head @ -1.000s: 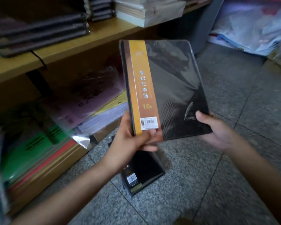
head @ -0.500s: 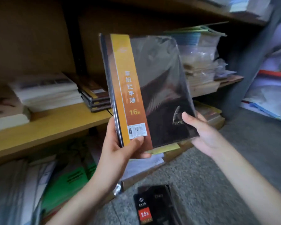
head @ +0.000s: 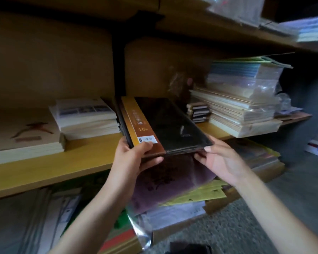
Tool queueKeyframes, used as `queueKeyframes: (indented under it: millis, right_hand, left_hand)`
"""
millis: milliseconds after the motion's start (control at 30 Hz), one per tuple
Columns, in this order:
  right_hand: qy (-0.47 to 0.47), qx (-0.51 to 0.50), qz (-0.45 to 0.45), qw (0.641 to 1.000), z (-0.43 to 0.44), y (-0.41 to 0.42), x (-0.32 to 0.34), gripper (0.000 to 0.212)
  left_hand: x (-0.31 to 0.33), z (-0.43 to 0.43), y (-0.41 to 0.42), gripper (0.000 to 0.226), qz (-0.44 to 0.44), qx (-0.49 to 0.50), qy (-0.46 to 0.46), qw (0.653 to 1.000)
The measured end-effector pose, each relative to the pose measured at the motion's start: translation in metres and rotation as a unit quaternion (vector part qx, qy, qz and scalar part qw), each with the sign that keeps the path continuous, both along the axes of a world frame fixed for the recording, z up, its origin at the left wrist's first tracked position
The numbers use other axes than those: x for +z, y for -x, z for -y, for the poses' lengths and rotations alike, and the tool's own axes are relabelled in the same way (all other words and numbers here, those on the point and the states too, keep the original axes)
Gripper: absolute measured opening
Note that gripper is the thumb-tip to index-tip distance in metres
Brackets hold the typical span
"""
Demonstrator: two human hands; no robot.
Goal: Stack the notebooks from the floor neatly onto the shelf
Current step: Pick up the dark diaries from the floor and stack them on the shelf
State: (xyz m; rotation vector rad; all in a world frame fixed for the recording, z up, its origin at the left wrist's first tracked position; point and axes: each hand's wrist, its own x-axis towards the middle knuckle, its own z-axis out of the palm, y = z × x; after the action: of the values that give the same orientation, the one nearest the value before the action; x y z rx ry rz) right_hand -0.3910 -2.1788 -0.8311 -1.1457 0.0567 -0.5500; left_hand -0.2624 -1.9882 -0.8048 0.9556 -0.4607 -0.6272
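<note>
Your left hand (head: 134, 160) grips the notebook (head: 169, 123) at its near-left corner, thumb on top; your right hand (head: 222, 162) pinches the near-right corner. The shelf (head: 62, 167) holds paper stacks (head: 88, 121) on either side

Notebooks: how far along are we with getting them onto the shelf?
Done: dark notebooks already lie stacked on the shelf. In hand: left hand and right hand hold the orange-banded notebook by its near edge, nearly flat over that stack, not yet released. Left: release it squared up, then the dark item on the floor at the bottom edge, likely another notebook.
</note>
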Motion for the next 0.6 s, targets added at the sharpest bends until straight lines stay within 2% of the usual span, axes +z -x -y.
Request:
queueKeyframes:
  millis: [100,200,267,333,367,400,467,500,533,600]
  right_hand:
    - [0.039,-0.014,-0.006,0.999,0.002,0.0,0.006,0.054]
    - [0.065,-0.029,-0.003,0.997,0.004,0.0,0.017,0.05]
    - [0.074,-0.071,-0.017,0.995,0.004,-0.004,0.023,0.053]
    - [0.083,-0.138,-0.037,0.986,0.004,-0.011,0.024,0.047]
    - [0.093,-0.176,-0.049,0.979,0.005,-0.015,0.023,0.041]
    - [0.112,-0.222,-0.066,0.966,0.005,-0.019,0.022,0.035]
    - [0.172,-0.319,-0.094,0.927,0.008,-0.027,0.02,0.03]
    - [0.202,-0.356,-0.097,0.907,0.008,-0.032,0.019,0.028]
    - [0.226,-0.384,-0.093,0.89,0.009,-0.036,0.019,0.027]
    - [0.265,-0.42,-0.087,0.864,0.009,-0.044,0.017,0.027]
  left_hand:
    - [0.009,0.003,-0.006,0.027,-0.023,-0.015,-0.007,1.0]
    - [0.018,0.002,-0.011,0.035,-0.033,-0.036,-0.021,0.999]
    - [0.021,-0.003,-0.012,0.042,0.033,-0.068,-0.071,0.995]
    - [0.02,-0.012,-0.012,0.044,0.143,-0.061,-0.155,0.976]
    - [0.018,-0.017,-0.013,0.043,0.218,-0.025,-0.204,0.954]
    - [0.016,-0.021,-0.016,0.039,0.316,0.041,-0.257,0.912]
    - [0.013,-0.027,-0.025,0.025,0.492,0.204,-0.341,0.774]
    - [0.012,-0.028,-0.028,0.025,0.538,0.266,-0.35,0.72]
    - [0.014,-0.029,-0.029,0.027,0.563,0.296,-0.328,0.698]
    - [0.014,-0.027,-0.028,0.035,0.603,0.305,-0.258,0.69]
